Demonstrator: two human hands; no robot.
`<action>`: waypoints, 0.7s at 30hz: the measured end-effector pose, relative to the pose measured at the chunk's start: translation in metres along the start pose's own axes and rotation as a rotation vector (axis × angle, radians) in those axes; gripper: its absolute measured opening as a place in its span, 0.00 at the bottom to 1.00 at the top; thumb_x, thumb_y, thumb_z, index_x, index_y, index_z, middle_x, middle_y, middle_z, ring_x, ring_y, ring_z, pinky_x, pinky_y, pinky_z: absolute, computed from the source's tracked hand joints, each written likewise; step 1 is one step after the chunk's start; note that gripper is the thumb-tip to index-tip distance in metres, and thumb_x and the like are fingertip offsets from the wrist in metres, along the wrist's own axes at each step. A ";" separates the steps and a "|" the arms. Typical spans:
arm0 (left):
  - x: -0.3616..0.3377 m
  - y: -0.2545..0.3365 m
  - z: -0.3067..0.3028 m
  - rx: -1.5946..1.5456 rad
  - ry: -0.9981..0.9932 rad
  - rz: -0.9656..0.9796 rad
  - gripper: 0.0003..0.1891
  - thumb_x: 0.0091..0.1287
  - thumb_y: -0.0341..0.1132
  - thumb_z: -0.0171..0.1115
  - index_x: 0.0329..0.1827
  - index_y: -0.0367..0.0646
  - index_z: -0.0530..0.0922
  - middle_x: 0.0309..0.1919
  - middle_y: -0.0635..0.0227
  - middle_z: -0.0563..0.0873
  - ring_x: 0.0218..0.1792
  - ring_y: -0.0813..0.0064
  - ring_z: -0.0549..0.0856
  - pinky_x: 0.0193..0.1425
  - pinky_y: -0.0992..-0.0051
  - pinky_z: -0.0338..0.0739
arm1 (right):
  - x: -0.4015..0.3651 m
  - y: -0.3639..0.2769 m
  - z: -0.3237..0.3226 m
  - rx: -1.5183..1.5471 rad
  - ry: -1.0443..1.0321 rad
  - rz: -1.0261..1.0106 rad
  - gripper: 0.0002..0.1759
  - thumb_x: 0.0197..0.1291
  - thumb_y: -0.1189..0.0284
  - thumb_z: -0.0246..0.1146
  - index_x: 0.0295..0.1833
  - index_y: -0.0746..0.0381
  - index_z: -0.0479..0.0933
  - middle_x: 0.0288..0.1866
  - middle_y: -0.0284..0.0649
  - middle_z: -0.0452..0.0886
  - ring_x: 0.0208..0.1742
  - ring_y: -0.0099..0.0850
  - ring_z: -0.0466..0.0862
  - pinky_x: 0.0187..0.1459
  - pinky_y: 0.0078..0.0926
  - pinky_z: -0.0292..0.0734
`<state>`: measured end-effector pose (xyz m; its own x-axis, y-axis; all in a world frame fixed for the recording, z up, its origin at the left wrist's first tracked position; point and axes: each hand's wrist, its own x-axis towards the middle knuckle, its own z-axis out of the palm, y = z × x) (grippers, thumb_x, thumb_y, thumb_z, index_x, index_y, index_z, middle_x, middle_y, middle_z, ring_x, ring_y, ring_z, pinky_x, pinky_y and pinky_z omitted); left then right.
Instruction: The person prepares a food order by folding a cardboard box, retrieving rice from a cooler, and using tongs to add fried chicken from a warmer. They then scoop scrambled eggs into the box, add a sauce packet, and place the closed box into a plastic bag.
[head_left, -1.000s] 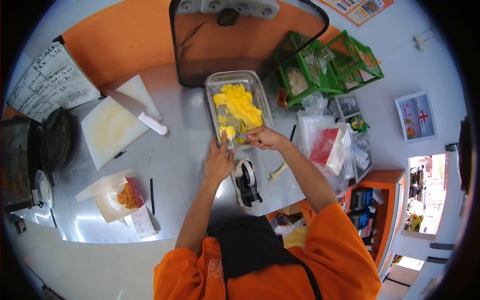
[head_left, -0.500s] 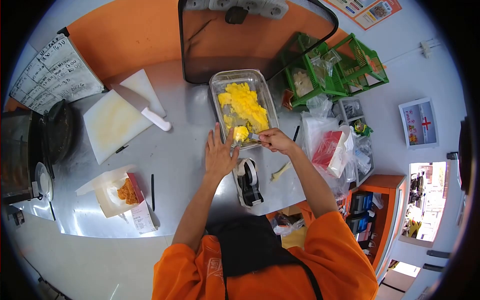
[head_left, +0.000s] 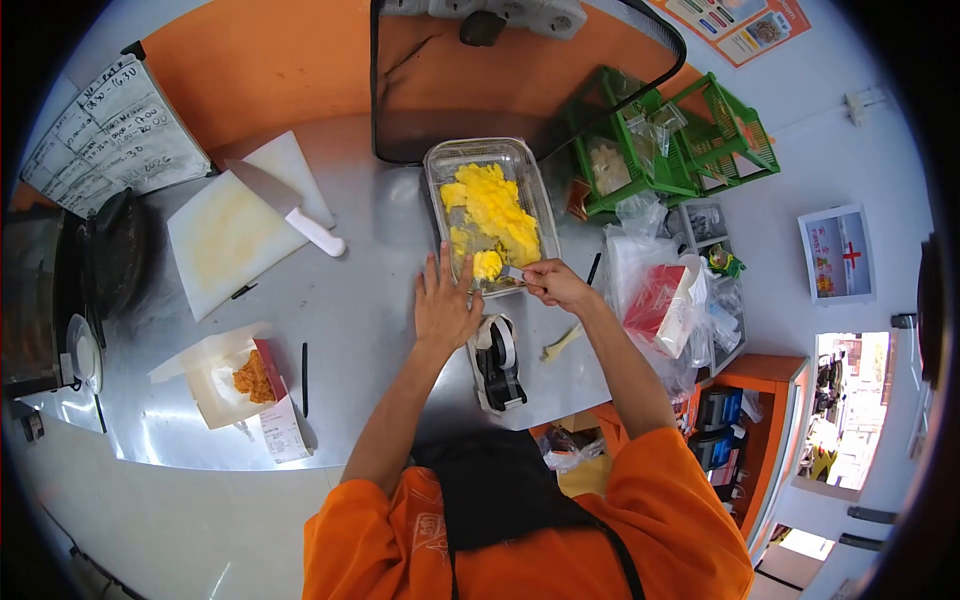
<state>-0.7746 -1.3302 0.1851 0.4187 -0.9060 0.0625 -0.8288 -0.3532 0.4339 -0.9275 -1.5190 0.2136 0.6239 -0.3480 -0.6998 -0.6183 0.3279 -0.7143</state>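
Hands: left (head_left: 445, 310) flat, right (head_left: 555, 283) pinching utensil (head_left: 512, 272)

Bright yellow food (head_left: 492, 212) in a clear glass dish (head_left: 475, 145) at twelve o'clock; silvery utensil (head_left: 511, 271) at its six o'clock rim; tabletop (head_left: 370, 300) dull steel grey; white cutting board (head_left: 220, 240) at ten o'clock; green wire baskets (head_left: 690, 140) at two o'clock; black tape dispenser (head_left: 497, 365) at centre; orange sleeves (head_left: 660, 500) at six o'clock.
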 end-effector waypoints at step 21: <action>-0.183 -0.030 -0.038 -0.637 0.322 -0.350 0.23 0.71 0.35 0.50 0.68 0.38 0.66 0.63 0.45 0.72 0.61 0.49 0.74 0.64 0.62 0.70 | -0.032 -0.030 -0.013 0.099 -0.017 -0.138 0.08 0.69 0.69 0.56 0.46 0.62 0.76 0.19 0.27 0.64 0.13 0.14 0.58 0.14 0.15 0.52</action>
<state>-0.8125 -1.1447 0.1951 0.7833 -0.6203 0.0420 -0.2981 -0.3154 0.9009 -0.9352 -1.5288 0.2578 0.7085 -0.3808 -0.5942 -0.4765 0.3631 -0.8007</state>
